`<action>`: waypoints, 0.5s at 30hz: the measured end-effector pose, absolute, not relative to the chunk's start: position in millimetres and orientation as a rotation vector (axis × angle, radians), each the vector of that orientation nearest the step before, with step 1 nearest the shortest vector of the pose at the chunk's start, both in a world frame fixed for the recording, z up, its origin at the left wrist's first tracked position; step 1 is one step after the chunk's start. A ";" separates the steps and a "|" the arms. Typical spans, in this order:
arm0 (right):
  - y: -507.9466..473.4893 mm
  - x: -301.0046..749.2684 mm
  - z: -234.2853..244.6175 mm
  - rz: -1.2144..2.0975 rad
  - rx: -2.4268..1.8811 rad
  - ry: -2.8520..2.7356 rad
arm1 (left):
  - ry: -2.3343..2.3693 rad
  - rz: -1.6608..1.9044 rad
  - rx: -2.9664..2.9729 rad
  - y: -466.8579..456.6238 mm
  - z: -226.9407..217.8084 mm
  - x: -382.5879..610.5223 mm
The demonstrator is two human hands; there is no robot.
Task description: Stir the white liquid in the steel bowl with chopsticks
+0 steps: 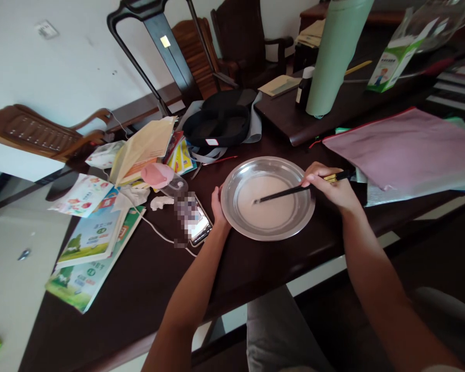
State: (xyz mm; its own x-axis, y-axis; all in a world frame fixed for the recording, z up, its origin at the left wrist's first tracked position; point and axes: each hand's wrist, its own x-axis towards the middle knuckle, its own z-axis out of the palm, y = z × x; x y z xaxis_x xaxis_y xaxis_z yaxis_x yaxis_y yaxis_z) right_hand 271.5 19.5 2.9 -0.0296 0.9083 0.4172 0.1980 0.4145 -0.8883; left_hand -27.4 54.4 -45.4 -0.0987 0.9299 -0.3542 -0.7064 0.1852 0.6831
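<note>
With the right hand (326, 183) pinching the chopsticks (281, 194) and the left hand (219, 209), grip unclear, against the bowl (270, 235), it seems best to stir gently

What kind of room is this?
Likely a home, perhaps a study or living room: wooden chairs stand around, and colourful books share a dark table with a metal bowl.
</note>
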 end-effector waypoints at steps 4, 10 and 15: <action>20.7 273.9 0.5 0.673 -1.053 -1.316 | 0.912 1.411 0.322 54.2 -46.3 -27.3; 19.5 272.5 2.3 0.825 -1.005 -1.511 | 0.913 1.390 0.326 53.8 -47.4 -28.4; 20.0 273.9 1.1 0.725 -1.022 -1.317 | 0.905 1.397 0.319 53.3 -45.5 -27.2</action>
State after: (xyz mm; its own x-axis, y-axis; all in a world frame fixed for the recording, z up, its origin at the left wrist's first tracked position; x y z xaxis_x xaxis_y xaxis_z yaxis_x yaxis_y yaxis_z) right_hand 273.9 20.0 1.1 0.1487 0.8934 0.4239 0.1202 0.4092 -0.9045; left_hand -27.2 53.3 -45.5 -0.0843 0.9309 -0.3554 -0.7052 0.1963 0.6813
